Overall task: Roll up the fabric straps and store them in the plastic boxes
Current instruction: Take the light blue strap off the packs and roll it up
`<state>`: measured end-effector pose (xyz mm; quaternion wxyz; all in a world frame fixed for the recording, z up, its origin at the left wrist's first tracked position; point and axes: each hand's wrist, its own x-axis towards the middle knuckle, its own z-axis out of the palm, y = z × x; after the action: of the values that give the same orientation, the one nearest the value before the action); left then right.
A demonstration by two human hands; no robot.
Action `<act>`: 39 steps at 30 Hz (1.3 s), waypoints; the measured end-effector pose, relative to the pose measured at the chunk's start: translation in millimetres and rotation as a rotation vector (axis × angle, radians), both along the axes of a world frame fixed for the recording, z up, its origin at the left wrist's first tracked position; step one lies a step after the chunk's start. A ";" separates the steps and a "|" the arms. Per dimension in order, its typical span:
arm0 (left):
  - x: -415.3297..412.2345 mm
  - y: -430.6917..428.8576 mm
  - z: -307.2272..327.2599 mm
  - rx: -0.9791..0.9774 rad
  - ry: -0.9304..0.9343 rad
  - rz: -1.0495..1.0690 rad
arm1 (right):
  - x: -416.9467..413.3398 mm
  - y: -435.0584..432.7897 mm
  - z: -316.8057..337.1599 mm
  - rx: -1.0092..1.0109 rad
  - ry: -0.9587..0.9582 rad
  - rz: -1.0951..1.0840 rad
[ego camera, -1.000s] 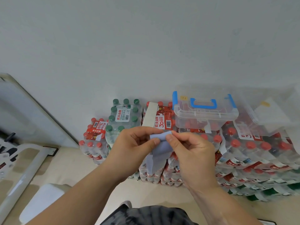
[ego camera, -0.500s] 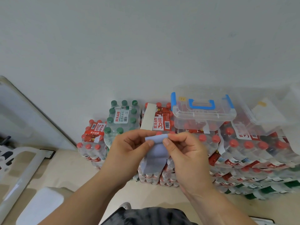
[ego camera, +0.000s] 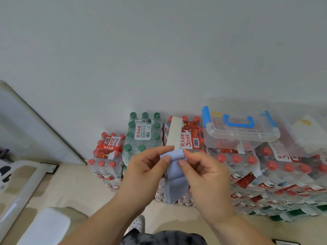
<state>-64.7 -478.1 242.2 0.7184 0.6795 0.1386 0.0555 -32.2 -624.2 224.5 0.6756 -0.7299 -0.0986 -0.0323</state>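
A light blue fabric strap [ego camera: 175, 179] hangs in front of me, its top end curled into a small roll. My left hand [ego camera: 145, 170] pinches the roll's left side with thumb and fingers. My right hand [ego camera: 205, 174] pinches its right side. A beige strap [ego camera: 174, 133] lies on a pack of red-capped bottles behind. A clear plastic box with blue latches and handle [ego camera: 237, 131] sits closed on the bottle packs to the right. Another clear plastic box [ego camera: 304, 137] stands further right, partly cut off.
Shrink-wrapped packs of water bottles with red caps [ego camera: 247, 165] and green caps [ego camera: 143, 137] are stacked against the white wall. A white frame [ego camera: 21, 188] and a white cushion [ego camera: 44, 227] lie on the beige floor at left. My shoe [ego camera: 137, 224] shows below.
Both hands have dropped slightly in view and turned the strap's top end further, so the roll is a little thicker. The hanging tail looks shorter.
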 end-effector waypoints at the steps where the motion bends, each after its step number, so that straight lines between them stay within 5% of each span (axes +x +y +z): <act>1: 2.6 7.3 -0.4 0.004 -0.006 -0.003 | 1.3 7.5 1.1 -0.030 -0.032 -0.005; 12: 40.1 103.9 -2.5 0.219 -0.087 0.049 | 22.4 103.9 12.7 -0.004 0.110 0.018; 22: 63.2 169.8 -3.3 0.162 -0.078 -0.153 | 40.3 163.1 15.0 0.051 0.260 -0.045; 32: 73.9 203.2 -5.7 -0.121 0.027 -0.191 | 47.0 189.8 12.6 0.002 0.251 -0.091; 39: 79.6 211.3 -2.9 -0.042 0.002 -0.137 | 51.9 201.9 18.0 0.100 0.318 -0.129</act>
<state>14.9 -266.8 239.3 0.7345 0.6721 0.0936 0.0029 19.7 -422.3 242.5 0.7146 -0.6961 0.0583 0.0357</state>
